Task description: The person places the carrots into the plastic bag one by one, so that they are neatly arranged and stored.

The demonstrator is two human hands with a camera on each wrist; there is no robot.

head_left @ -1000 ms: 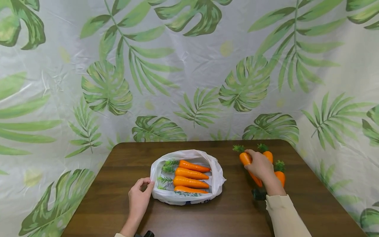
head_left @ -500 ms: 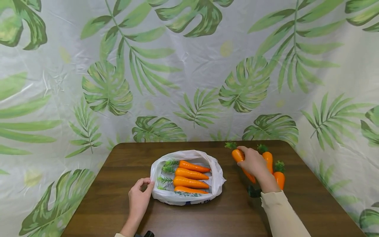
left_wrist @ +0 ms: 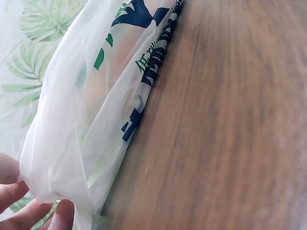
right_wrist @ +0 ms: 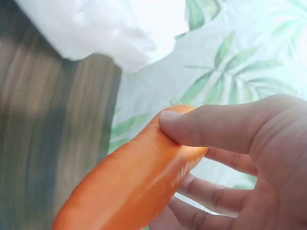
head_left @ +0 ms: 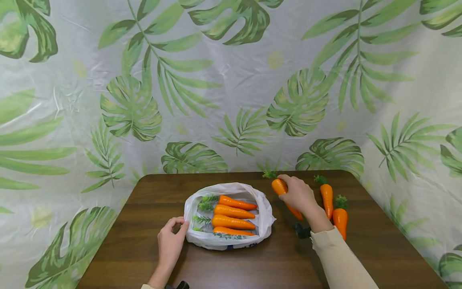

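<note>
A white plastic bag (head_left: 266,224) stands with its mouth spread wide at mid-table, several orange carrots (head_left: 234,222) lying side by side in it, green tops to the left. My left hand (head_left: 171,237) pinches the bag's left rim between thumb and fingers; dark and green print shows on its side in the left wrist view. To the right of the bag, my right hand (head_left: 299,196) grips another carrot (head_left: 279,187) near its leafy end, tip slanting down toward me. In the right wrist view the thumb presses on top of this carrot (right_wrist: 129,177), with the fingers around behind.
Two more carrots, one farther back (head_left: 327,198) and one nearer (head_left: 340,220), lie on the dark wooden table (head_left: 231,269) right of my right hand. A leaf-patterned curtain (head_left: 238,80) hangs behind the table. Dark wrist camera parts (head_left: 302,230) jut out by my right wrist.
My right hand has carried the carrot leftward toward the bag, away from the two carrots at the right. My left hand and the bag have stayed in place.
</note>
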